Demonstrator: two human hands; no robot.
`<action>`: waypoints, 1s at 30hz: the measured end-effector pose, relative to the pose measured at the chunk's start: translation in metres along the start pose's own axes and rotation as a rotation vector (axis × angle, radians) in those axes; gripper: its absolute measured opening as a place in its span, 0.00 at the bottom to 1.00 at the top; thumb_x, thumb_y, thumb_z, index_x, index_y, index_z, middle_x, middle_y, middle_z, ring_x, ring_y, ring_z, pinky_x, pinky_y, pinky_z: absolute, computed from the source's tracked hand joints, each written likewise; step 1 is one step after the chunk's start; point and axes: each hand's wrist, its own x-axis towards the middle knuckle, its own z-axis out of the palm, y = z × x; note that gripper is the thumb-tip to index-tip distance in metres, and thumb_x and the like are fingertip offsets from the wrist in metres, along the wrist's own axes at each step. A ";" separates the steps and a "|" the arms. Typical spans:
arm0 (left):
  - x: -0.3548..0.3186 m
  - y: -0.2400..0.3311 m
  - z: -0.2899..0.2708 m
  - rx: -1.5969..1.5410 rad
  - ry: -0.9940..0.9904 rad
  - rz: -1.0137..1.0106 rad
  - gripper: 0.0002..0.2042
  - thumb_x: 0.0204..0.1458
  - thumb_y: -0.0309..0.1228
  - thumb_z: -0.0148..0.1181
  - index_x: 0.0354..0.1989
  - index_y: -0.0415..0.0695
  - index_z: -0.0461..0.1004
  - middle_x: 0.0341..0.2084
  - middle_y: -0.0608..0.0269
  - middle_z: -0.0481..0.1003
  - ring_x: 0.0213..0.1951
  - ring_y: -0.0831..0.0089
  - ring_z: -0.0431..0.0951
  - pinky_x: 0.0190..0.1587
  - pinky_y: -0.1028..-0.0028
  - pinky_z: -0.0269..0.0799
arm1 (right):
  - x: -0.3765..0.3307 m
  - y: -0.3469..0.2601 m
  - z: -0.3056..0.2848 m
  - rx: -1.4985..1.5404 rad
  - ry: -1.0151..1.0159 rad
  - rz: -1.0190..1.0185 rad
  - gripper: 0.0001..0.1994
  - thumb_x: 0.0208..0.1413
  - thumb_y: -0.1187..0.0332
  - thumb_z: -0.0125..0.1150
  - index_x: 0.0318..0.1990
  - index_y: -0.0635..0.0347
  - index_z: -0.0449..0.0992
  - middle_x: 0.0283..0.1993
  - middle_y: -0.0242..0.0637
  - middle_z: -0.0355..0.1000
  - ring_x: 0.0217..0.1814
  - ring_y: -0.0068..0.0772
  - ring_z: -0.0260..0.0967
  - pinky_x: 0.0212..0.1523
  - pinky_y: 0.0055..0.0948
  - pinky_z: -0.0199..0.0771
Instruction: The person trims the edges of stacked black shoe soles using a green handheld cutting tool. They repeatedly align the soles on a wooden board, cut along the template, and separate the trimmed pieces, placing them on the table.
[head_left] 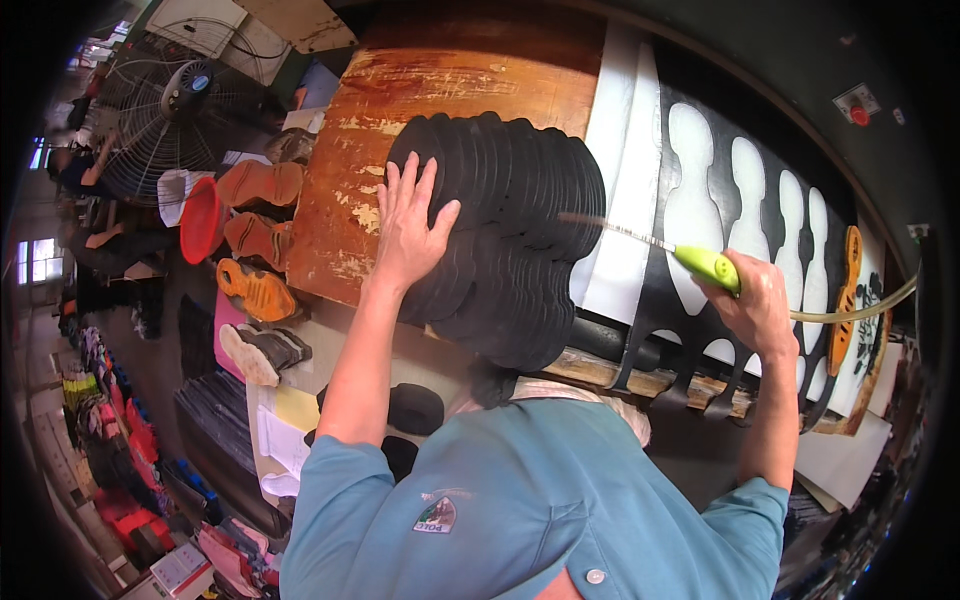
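Observation:
A fanned stack of black sole-shaped pieces (500, 200) lies on the worn wooden board in front of me. My left hand (410, 218) rests flat on the stack's left side, fingers spread. My right hand (752, 310) is wrapped round a lime-green air blow gun (708, 267), held right of the stack. Its thin metal nozzle points left at the soles, and the tip is blurred. A pale hose (865, 308) runs from the right edge to my right hand. Below my right hand lies a black sheet (725, 130) with sole-shaped cut-outs showing white.
The scratched brown board (480, 70) spans the far middle, beside a white strip (615, 190). Orange soles (258, 288) and a red bowl (203, 220) sit at the left, near a large fan (175, 110). An orange sole pattern (848, 290) lies at the right.

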 end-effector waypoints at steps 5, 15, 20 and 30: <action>-0.001 0.012 0.003 0.031 -0.025 -0.008 0.40 0.65 0.50 0.63 0.81 0.48 0.56 0.81 0.40 0.48 0.81 0.33 0.42 0.79 0.38 0.38 | -0.013 0.012 -0.014 0.041 0.013 0.158 0.11 0.55 0.67 0.75 0.37 0.62 0.78 0.29 0.49 0.77 0.30 0.57 0.77 0.33 0.48 0.75; 0.000 0.013 0.004 0.112 -0.064 -0.011 0.44 0.63 0.52 0.66 0.82 0.50 0.53 0.80 0.39 0.48 0.80 0.32 0.43 0.78 0.37 0.38 | -0.022 0.007 -0.001 -0.050 -0.085 -0.062 0.12 0.54 0.68 0.76 0.34 0.65 0.77 0.30 0.51 0.77 0.30 0.58 0.76 0.32 0.46 0.74; 0.000 0.011 0.004 0.087 -0.035 -0.012 0.44 0.62 0.52 0.67 0.82 0.50 0.53 0.81 0.41 0.47 0.80 0.32 0.42 0.78 0.37 0.38 | -0.025 0.005 -0.002 0.013 -0.090 -0.048 0.13 0.52 0.69 0.77 0.36 0.63 0.77 0.29 0.48 0.76 0.30 0.58 0.76 0.32 0.47 0.74; -0.001 0.012 0.002 0.088 -0.042 -0.011 0.44 0.61 0.54 0.67 0.82 0.51 0.54 0.81 0.41 0.47 0.81 0.33 0.41 0.79 0.37 0.38 | -0.036 0.015 -0.022 0.122 0.079 0.286 0.13 0.56 0.66 0.77 0.33 0.64 0.77 0.26 0.49 0.75 0.27 0.54 0.75 0.30 0.44 0.72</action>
